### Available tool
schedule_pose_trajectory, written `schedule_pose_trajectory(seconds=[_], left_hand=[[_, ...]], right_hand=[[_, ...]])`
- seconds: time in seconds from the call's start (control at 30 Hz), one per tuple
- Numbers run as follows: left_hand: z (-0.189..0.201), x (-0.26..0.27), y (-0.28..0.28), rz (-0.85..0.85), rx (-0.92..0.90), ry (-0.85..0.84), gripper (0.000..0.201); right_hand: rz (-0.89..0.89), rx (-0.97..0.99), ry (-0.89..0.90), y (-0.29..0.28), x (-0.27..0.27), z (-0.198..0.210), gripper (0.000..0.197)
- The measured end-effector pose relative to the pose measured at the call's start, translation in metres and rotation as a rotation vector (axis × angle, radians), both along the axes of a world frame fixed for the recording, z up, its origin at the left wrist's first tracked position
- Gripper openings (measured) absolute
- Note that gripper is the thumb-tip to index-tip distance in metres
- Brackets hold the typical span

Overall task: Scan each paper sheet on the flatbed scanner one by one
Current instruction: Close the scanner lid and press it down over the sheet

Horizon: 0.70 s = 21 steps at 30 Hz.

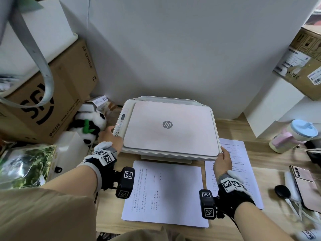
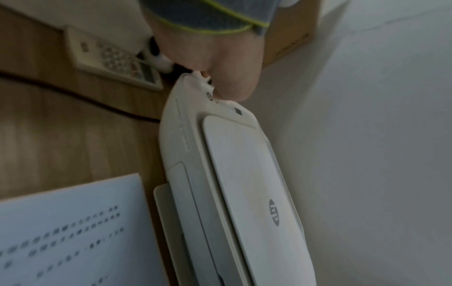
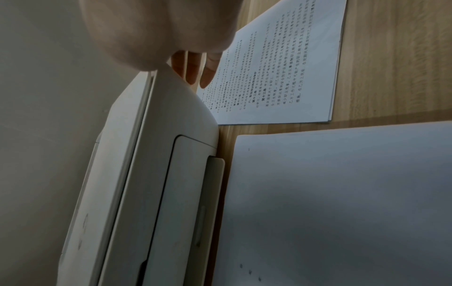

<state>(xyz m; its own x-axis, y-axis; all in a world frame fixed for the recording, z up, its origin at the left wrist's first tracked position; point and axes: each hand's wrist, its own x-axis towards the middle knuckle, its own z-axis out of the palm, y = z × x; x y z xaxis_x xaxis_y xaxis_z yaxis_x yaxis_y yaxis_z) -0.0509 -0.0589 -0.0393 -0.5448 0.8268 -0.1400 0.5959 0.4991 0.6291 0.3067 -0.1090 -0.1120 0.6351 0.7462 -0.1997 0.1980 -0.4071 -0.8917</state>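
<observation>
The flatbed scanner [image 1: 171, 126] sits on the wooden table [image 1: 271, 164] against the wall, lid closed. One stack of printed sheets [image 1: 166, 192] lies just before it, another stack [image 1: 241, 171] at its right front corner. The left hand [image 1: 111, 138] presses a fingertip on the control panel; the right hand [image 1: 223, 160] rests, fingers straight, against the right front corner.

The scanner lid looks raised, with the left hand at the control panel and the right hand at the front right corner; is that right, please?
Not quite: the scanner lid is closed flat, as the head view shows. The left hand at the control panel and the right hand are as you say.
</observation>
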Motion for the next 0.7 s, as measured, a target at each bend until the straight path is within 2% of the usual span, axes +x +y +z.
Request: schedule_pose_trajectory(seconds=[0.1,0.17,0.27,0.37,0.47,0.5,0.53,0.63,0.7], left_hand=[[0.006,0.005,0.011,-0.126,-0.036,-0.060,0.036],[0.011,0.010,0.016,-0.178,-0.111,-0.043,0.039],[0.017,0.015,0.019,-0.200,-0.177,-0.028,0.046],[0.018,0.015,0.023,-0.208,-0.216,-0.062,0.045],[0.020,0.014,0.030,-0.205,-0.217,-0.141,0.030],[0.022,0.013,0.032,-0.218,-0.209,-0.179,0.017],[0.024,0.011,0.035,-0.226,-0.190,-0.222,0.013],[0.032,0.003,0.048,-0.166,-0.106,-0.446,0.018],[0.037,-0.003,0.059,-0.098,0.016,-0.659,0.018]], right_hand=[[-0.013,-0.006,0.014,-0.001,0.000,0.000,0.038],[-0.027,-0.007,0.047,0.000,0.000,0.003,0.038],[-0.056,0.010,0.112,0.003,0.001,0.009,0.035],[-0.086,0.039,0.162,0.007,0.005,0.012,0.036],[-0.124,0.073,0.177,0.009,0.010,0.017,0.033],[-0.139,0.085,0.175,0.010,0.012,0.019,0.031],[-0.152,0.103,0.176,0.010,0.013,0.023,0.030],[-0.158,0.126,0.133,0.014,0.017,0.032,0.030],[-0.162,0.155,0.117,0.018,0.020,0.035,0.030]])
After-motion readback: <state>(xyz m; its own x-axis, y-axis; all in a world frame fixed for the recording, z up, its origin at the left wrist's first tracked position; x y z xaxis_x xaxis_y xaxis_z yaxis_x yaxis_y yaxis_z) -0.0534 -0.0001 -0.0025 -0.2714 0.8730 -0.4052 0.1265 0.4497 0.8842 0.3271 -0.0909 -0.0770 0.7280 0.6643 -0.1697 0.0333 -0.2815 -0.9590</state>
